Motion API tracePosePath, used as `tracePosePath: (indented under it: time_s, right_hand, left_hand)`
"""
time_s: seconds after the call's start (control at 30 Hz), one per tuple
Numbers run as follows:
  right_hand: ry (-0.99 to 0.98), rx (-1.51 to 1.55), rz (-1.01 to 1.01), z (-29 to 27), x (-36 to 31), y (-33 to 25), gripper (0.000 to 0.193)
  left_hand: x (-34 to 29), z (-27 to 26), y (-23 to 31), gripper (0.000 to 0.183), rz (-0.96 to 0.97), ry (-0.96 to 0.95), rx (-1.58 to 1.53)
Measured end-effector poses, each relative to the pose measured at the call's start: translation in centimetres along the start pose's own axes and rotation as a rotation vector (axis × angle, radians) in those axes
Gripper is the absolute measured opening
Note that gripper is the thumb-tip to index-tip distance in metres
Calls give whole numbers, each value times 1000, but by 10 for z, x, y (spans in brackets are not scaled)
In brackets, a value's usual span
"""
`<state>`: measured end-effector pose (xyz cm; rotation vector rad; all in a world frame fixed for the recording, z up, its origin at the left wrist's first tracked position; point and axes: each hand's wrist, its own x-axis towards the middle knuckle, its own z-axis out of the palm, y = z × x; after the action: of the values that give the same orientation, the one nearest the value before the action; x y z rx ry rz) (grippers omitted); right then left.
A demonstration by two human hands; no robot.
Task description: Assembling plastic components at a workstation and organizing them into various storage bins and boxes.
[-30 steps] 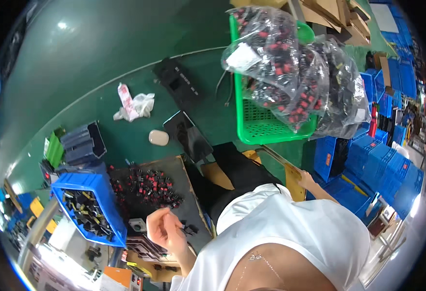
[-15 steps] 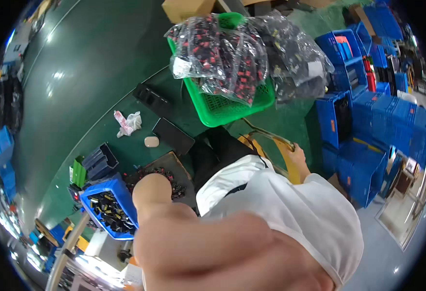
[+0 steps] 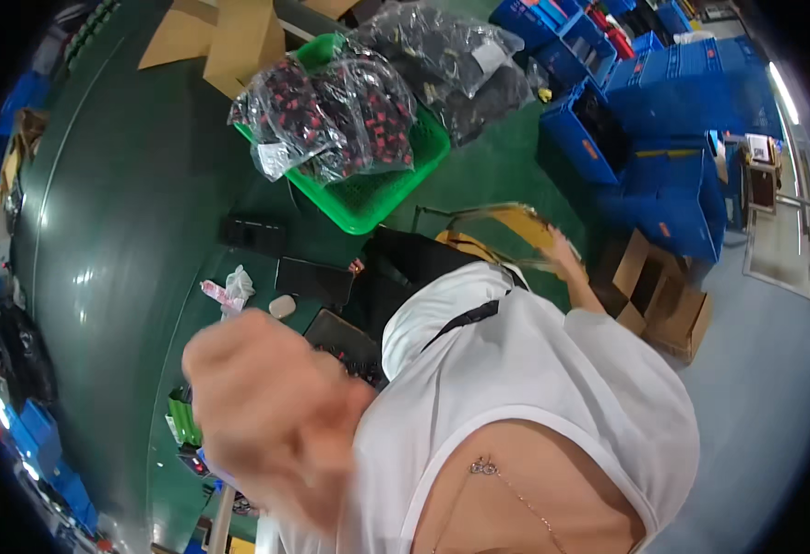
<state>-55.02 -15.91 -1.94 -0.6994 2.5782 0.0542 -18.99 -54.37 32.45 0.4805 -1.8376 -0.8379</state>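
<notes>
My left hand point(image 3: 271, 397) is raised close in front of my chest, large and blurred, so its fingers cannot be made out. It covers most of the work surface below it. Lower to the right, my right hand point(image 3: 562, 247) grips the frame of a yellow chair point(image 3: 516, 226) with metal tubing. Beside my dark-trousered legs, a dark board point(image 3: 345, 334) shows in part, with small black and red pieces at its lower edge. A black flat case point(image 3: 314, 281) and a pale rounded object point(image 3: 282, 307) lie just beyond my left hand.
Ahead, a green basket point(image 3: 359, 217) carries clear bags point(image 3: 331, 115) of black and red parts. An open cardboard box point(image 3: 248, 42) stands behind it. Blue crates point(image 3: 672, 185) are stacked at the right, near another cardboard box point(image 3: 686, 319). Crumpled white plastic point(image 3: 237, 286) lies left.
My left hand has moved left and up from the lower middle, hiding the blue bin of black parts. The view has turned, bringing a right-hand cardboard box into sight. My right hand stays on the chair.
</notes>
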Motion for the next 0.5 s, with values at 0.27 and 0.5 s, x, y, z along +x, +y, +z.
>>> tracePosePath:
  time_s: [0.27, 0.5]
  right_hand:
    - [61, 154, 125, -25, 37, 2, 68]
    - [-266, 302, 365, -10, 42, 56, 51]
  left_hand:
    - [-21, 43, -25, 24, 60, 51, -16]
    - [8, 202, -38, 10, -120, -842, 190]
